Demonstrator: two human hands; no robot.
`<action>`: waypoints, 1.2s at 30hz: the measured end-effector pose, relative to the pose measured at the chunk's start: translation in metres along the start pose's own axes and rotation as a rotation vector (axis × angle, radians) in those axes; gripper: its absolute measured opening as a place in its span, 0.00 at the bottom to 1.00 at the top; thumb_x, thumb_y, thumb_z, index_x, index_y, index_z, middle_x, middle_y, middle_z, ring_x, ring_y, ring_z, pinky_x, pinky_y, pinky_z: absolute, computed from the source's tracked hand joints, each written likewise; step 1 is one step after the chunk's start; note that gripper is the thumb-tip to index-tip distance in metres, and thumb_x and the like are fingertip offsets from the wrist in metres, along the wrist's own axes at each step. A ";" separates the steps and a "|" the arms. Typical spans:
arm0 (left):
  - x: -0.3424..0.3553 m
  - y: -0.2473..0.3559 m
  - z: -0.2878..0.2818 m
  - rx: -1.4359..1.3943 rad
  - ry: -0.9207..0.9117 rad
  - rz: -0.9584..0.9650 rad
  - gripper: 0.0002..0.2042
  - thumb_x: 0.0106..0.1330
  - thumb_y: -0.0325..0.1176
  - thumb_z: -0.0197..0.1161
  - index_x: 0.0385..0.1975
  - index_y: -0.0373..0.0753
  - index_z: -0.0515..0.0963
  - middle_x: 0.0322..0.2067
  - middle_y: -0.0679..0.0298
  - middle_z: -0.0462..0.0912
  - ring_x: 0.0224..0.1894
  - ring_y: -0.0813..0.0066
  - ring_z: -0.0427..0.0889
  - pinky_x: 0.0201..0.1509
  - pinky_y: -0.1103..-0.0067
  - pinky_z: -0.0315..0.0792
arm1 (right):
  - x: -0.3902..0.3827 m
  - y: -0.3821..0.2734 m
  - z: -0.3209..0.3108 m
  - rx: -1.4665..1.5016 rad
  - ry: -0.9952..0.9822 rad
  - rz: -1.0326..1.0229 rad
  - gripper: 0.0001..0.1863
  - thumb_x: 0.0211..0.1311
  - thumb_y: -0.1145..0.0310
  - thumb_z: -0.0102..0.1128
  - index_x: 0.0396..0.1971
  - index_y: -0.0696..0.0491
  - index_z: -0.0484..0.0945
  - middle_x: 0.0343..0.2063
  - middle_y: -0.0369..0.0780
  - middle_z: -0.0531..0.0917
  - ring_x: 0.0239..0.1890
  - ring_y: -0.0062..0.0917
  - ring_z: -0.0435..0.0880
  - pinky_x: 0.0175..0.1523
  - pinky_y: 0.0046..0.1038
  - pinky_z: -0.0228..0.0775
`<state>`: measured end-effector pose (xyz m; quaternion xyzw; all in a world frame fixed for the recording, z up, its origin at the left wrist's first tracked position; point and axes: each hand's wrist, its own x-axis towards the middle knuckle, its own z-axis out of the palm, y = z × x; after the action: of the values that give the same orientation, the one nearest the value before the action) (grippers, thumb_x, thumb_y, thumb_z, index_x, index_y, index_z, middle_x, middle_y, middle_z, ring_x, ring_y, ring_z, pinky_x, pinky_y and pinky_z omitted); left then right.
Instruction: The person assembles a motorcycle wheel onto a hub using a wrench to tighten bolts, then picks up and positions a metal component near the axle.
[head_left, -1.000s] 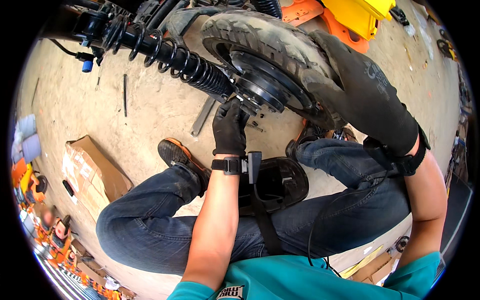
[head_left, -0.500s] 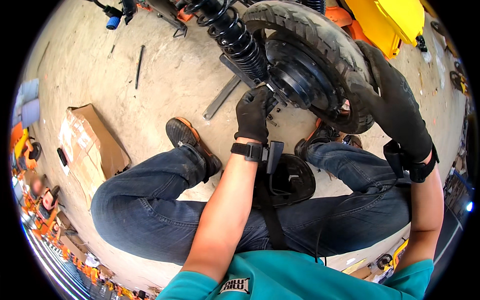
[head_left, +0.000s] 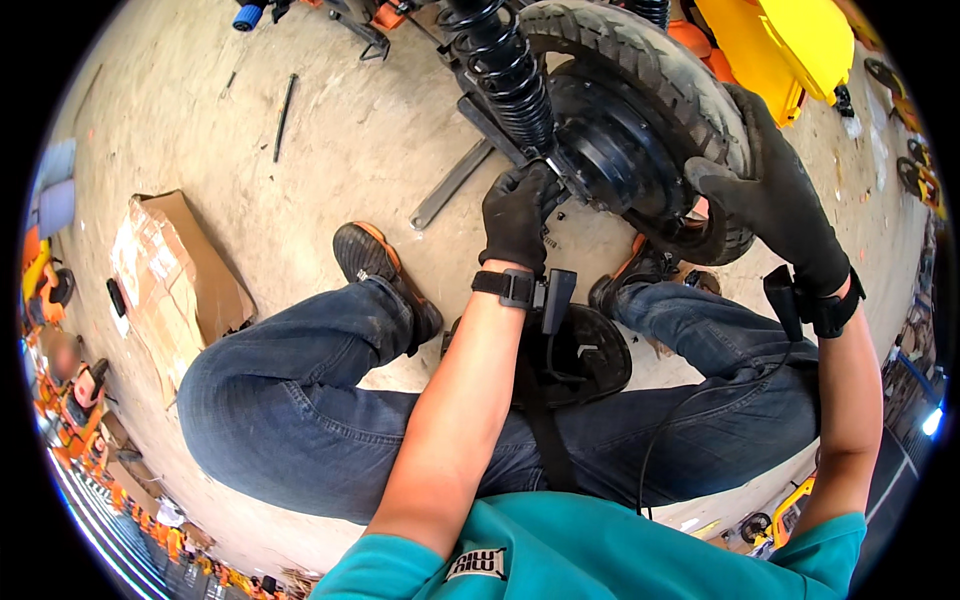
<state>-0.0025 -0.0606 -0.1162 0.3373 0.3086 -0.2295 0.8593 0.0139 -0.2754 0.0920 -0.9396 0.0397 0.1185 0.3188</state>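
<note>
A wheel with a knobbly black tyre [head_left: 665,75] and a black hub motor [head_left: 605,150] stands in front of me. Beside it, a black coil-spring shock absorber [head_left: 510,85] slants down to the axle end. My gloved left hand [head_left: 518,212] is closed at that axle end, by the foot of the shock; whatever its fingers pinch is hidden. On the right, my gloved right hand [head_left: 775,190] grips the tyre, thumb on the near sidewall and fingers over the tread. A flat metal bar [head_left: 450,190] sticks out low, left of the axle.
A flattened cardboard box [head_left: 180,285] lies on the concrete floor to the left. Farther off is a thin dark rod [head_left: 285,118]. A black tray-like piece [head_left: 590,360] sits between my legs. Yellow bodywork [head_left: 785,45] stands beyond the wheel.
The wheel and shock appear slightly farther right in the picture. My right hand has shifted its hold, its thumb now extending across the sidewall. My left hand stays at the axle end.
</note>
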 end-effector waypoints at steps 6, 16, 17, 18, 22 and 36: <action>-0.003 0.002 0.003 -0.013 0.050 -0.002 0.10 0.66 0.26 0.61 0.43 0.29 0.78 0.36 0.60 0.84 0.36 0.73 0.84 0.43 0.78 0.80 | 0.000 -0.003 0.003 -0.049 -0.023 0.020 0.40 0.58 0.62 0.71 0.65 0.61 0.60 0.54 0.46 0.76 0.57 0.27 0.75 0.63 0.28 0.65; 0.005 0.001 -0.009 0.242 0.042 0.014 0.09 0.69 0.33 0.63 0.39 0.33 0.78 0.33 0.62 0.83 0.31 0.75 0.82 0.41 0.80 0.80 | 0.003 -0.005 0.003 0.135 -0.038 -0.011 0.36 0.59 0.58 0.70 0.59 0.61 0.64 0.47 0.47 0.80 0.48 0.27 0.80 0.54 0.31 0.72; 0.003 0.000 -0.009 0.286 0.056 0.024 0.09 0.69 0.33 0.63 0.40 0.32 0.78 0.33 0.62 0.83 0.31 0.75 0.82 0.41 0.80 0.80 | 0.004 -0.005 0.003 0.141 -0.038 -0.019 0.36 0.58 0.58 0.70 0.59 0.61 0.64 0.47 0.47 0.80 0.48 0.27 0.80 0.54 0.30 0.72; 0.002 -0.001 -0.008 0.246 0.051 0.030 0.09 0.69 0.33 0.62 0.40 0.32 0.78 0.33 0.62 0.82 0.32 0.76 0.82 0.42 0.80 0.80 | 0.004 -0.005 0.001 0.143 -0.062 0.010 0.36 0.58 0.61 0.70 0.61 0.61 0.63 0.48 0.46 0.79 0.50 0.26 0.78 0.55 0.29 0.71; 0.001 -0.004 -0.011 0.164 0.064 0.064 0.08 0.66 0.32 0.63 0.38 0.33 0.80 0.29 0.64 0.83 0.27 0.80 0.79 0.31 0.82 0.71 | 0.005 -0.014 -0.002 0.119 -0.108 0.079 0.37 0.58 0.65 0.69 0.63 0.61 0.62 0.51 0.43 0.78 0.53 0.24 0.75 0.59 0.27 0.68; -0.002 -0.006 -0.004 0.230 0.058 0.046 0.09 0.68 0.34 0.62 0.36 0.34 0.80 0.27 0.68 0.81 0.27 0.83 0.77 0.34 0.85 0.73 | 0.005 -0.007 -0.005 0.004 -0.035 0.000 0.38 0.53 0.56 0.73 0.58 0.59 0.64 0.45 0.55 0.81 0.49 0.43 0.82 0.52 0.38 0.73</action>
<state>-0.0085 -0.0616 -0.1198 0.4470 0.2973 -0.2339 0.8106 0.0208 -0.2726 0.0985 -0.9367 0.0345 0.1348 0.3213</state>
